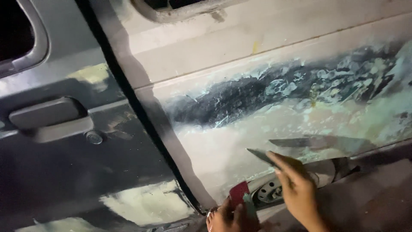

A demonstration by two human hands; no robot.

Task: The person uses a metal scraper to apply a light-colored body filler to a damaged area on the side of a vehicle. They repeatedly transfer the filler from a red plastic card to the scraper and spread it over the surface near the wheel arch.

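My right hand grips a thin flat putty spreader, fingers laid along it, its edge close to the sanded rear panel of a car. The blade's shadow falls on the panel to the right. At the bottom edge my left hand holds a small red card with a dab of greenish filler on it, just left of my right hand. The panel is pale with a dark, mottled blue-grey patch across its middle.
A dark grey car door fills the left side, with a door handle, a round key lock and pale filler patches. A wheel shows below the panel. Dark ground lies at the lower right.
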